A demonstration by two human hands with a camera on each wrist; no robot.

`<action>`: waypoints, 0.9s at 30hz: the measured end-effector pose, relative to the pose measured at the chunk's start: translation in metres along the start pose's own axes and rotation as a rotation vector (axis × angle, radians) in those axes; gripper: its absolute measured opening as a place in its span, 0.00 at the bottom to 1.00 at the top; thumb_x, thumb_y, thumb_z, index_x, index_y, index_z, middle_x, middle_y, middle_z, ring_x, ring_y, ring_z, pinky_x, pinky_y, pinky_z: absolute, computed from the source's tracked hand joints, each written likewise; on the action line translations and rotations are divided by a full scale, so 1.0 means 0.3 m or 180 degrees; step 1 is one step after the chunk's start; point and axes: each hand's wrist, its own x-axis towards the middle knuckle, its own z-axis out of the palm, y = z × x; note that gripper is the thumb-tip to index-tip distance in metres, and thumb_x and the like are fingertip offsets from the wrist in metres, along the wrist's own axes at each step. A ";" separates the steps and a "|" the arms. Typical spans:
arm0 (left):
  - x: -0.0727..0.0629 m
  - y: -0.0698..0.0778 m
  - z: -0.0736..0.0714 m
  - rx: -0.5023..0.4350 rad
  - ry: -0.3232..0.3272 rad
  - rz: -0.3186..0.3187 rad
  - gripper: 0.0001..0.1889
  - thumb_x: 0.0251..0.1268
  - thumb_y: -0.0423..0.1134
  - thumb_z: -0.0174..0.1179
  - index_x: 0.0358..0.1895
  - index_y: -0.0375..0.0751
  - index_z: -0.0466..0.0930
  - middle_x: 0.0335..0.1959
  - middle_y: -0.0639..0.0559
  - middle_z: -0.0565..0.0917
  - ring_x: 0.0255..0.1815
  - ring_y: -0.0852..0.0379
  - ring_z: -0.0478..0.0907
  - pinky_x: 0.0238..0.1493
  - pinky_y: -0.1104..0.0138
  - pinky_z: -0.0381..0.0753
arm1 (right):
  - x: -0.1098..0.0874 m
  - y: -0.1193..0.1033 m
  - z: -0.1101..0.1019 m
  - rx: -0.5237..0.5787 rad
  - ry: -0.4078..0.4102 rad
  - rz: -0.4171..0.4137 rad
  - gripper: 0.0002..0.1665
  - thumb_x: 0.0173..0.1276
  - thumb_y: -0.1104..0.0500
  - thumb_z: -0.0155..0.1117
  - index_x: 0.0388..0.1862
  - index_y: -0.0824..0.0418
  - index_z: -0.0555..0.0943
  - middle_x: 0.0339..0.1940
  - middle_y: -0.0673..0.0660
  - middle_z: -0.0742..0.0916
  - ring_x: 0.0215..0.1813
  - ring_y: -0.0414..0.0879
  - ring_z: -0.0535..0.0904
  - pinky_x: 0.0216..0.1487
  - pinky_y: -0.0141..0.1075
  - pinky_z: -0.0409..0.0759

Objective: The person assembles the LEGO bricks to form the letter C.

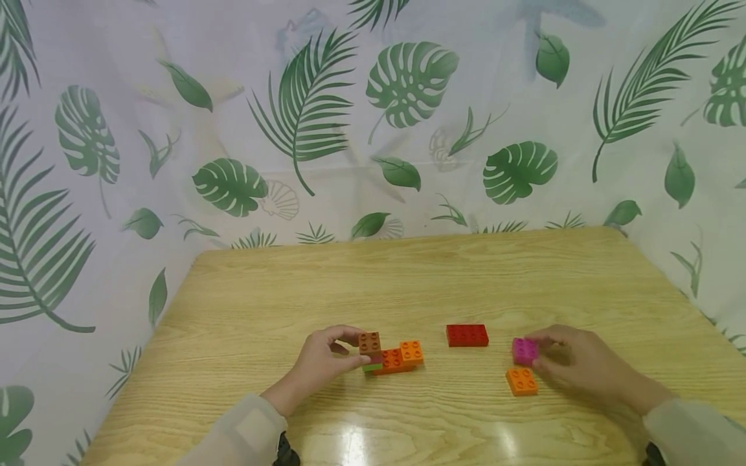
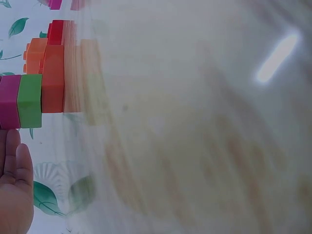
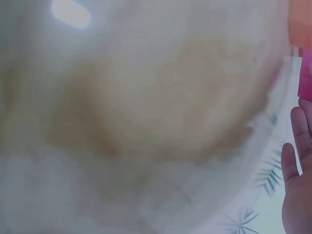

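In the head view a small stack of toy building bricks stands on the table, with a brown brick (image 1: 369, 343) on top. Below it come a magenta brick (image 2: 9, 102) and a green brick (image 2: 30, 101). They sit at the left end of a long red-orange brick (image 1: 392, 360), whose right end carries an orange brick (image 1: 411, 351). My left hand (image 1: 329, 356) holds the stack's upper bricks between thumb and fingers. To the right, my right hand (image 1: 574, 359) pinches a separate magenta brick (image 1: 524, 351) by its right side, close to the tabletop.
A loose orange brick (image 1: 521, 382) lies just in front of the right hand's magenta brick. Farther back, between the hands, is a long red brick (image 1: 467, 335). The wooden table (image 1: 350, 278) ends at a leaf-printed cloth (image 1: 408, 194) behind it.
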 end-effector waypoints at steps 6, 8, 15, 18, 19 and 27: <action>0.001 -0.001 -0.004 0.0015 0.0010 0.0001 0.20 0.55 0.42 0.70 0.53 0.44 0.81 0.46 0.50 0.81 0.42 0.53 0.78 0.41 0.64 0.80 | 0.058 -0.019 -0.014 -0.0215 0.0163 -0.0254 0.21 0.56 0.59 0.75 0.50 0.55 0.82 0.41 0.44 0.84 0.39 0.40 0.80 0.43 0.49 0.81; 0.002 -0.001 -0.004 0.0041 0.0003 0.0006 0.20 0.55 0.42 0.70 0.52 0.44 0.81 0.45 0.51 0.81 0.42 0.53 0.78 0.41 0.64 0.79 | 0.079 -0.035 -0.014 -0.0228 0.0190 -0.0318 0.21 0.55 0.59 0.75 0.49 0.55 0.82 0.41 0.44 0.84 0.39 0.41 0.80 0.43 0.49 0.81; 0.004 -0.003 -0.003 0.0046 -0.0016 0.0022 0.20 0.56 0.42 0.70 0.52 0.44 0.81 0.45 0.50 0.81 0.43 0.52 0.77 0.42 0.65 0.79 | 0.156 -0.104 0.008 -0.0055 0.0184 -0.0493 0.22 0.55 0.59 0.75 0.50 0.55 0.82 0.41 0.44 0.84 0.39 0.42 0.80 0.43 0.48 0.81; 0.005 -0.006 -0.003 0.0050 -0.0015 0.0011 0.20 0.56 0.42 0.70 0.52 0.44 0.81 0.45 0.51 0.81 0.42 0.53 0.77 0.42 0.64 0.79 | 0.191 -0.141 0.022 0.0040 0.0171 -0.0523 0.22 0.56 0.59 0.74 0.51 0.54 0.82 0.42 0.43 0.84 0.40 0.42 0.80 0.44 0.48 0.81; 0.005 -0.006 -0.003 0.0059 -0.0014 0.0009 0.20 0.56 0.42 0.70 0.52 0.44 0.81 0.45 0.51 0.81 0.42 0.53 0.77 0.41 0.65 0.79 | 0.202 -0.154 0.026 0.0075 0.0159 -0.0529 0.22 0.56 0.59 0.74 0.51 0.54 0.82 0.42 0.43 0.84 0.41 0.42 0.80 0.44 0.48 0.80; 0.008 -0.009 -0.002 0.0027 -0.0026 0.0000 0.19 0.56 0.40 0.70 0.51 0.42 0.81 0.45 0.51 0.81 0.43 0.52 0.78 0.41 0.65 0.79 | 0.285 -0.251 0.066 0.0321 0.0007 -0.0485 0.21 0.59 0.57 0.73 0.52 0.54 0.81 0.42 0.42 0.83 0.43 0.42 0.78 0.48 0.48 0.79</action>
